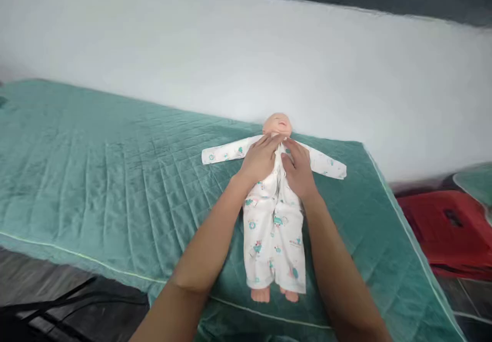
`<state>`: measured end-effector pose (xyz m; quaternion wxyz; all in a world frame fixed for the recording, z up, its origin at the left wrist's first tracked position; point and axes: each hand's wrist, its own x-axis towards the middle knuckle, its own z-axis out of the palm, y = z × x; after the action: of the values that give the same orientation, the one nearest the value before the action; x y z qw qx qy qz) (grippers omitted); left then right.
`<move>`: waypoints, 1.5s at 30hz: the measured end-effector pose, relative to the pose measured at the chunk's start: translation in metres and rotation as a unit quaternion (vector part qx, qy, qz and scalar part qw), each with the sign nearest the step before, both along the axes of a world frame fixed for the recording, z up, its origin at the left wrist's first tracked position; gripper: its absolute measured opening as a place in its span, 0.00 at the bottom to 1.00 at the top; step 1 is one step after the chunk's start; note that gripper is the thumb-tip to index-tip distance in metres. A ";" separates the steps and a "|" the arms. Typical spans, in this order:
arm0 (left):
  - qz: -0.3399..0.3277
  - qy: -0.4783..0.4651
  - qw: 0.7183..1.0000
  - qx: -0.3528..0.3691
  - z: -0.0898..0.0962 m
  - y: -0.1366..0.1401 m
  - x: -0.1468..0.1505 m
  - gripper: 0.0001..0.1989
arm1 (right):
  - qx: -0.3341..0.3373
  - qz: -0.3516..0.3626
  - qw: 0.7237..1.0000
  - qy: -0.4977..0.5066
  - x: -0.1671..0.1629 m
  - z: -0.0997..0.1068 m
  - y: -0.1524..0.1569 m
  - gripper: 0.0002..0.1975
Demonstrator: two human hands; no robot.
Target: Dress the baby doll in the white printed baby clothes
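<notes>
A baby doll (277,124) lies on its back, dressed in a white long-sleeved romper (274,229) printed with small green and red figures. The sleeves stretch out to both sides, and its bare feet (260,295) show below the legs. My left hand (262,157) rests over the chest, its closed fingers at the cloth near the neck. Against the other side of the front opening, my right hand (298,166) has bent fingers on the romper's edge by the collar. The fingertips partly cover the cloth between them.
A green quilted cover (115,178) spreads over the bed beneath the doll. Behind it stands a white wall (192,55) with a dark upper band. To the right is a red plastic object (442,224), and black bars (57,306) show at the lower left.
</notes>
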<state>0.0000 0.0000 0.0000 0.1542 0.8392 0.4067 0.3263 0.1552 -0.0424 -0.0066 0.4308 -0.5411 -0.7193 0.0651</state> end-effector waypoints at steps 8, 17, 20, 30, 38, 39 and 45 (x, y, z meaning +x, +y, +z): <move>0.023 -0.051 0.998 -0.002 -0.004 0.007 0.003 0.29 | -0.046 0.012 0.999 -0.022 0.002 0.004 0.012 0.22; 0.013 -0.134 0.991 0.020 0.000 0.003 -0.002 0.25 | -0.088 0.025 0.992 0.085 0.011 0.007 0.014 0.21; 0.040 -0.173 0.983 0.033 0.007 -0.003 -0.005 0.16 | -0.069 -0.020 0.986 0.153 0.012 0.019 0.001 0.16; 0.002 -0.144 0.984 -0.106 0.023 -0.011 -0.012 0.06 | -0.161 -0.083 0.983 0.009 -0.011 0.045 -0.022 0.11; -0.008 -0.212 0.959 -0.188 0.027 -0.018 -0.007 0.06 | -0.253 -0.038 0.960 0.115 0.004 0.051 -0.022 0.06; -0.013 -0.238 0.951 -0.199 0.026 -0.018 -0.005 0.07 | -0.259 -0.036 0.956 0.133 0.004 0.051 -0.021 0.06; -0.031 -0.279 0.926 -0.251 0.028 -0.020 -0.004 0.08 | -0.262 0.008 0.926 0.271 0.004 0.047 -0.018 0.10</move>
<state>-0.0039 -0.0199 0.0276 0.4772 0.6605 0.3896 0.4292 0.1596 -0.0603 0.0404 0.4512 -0.5907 -0.5370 0.3991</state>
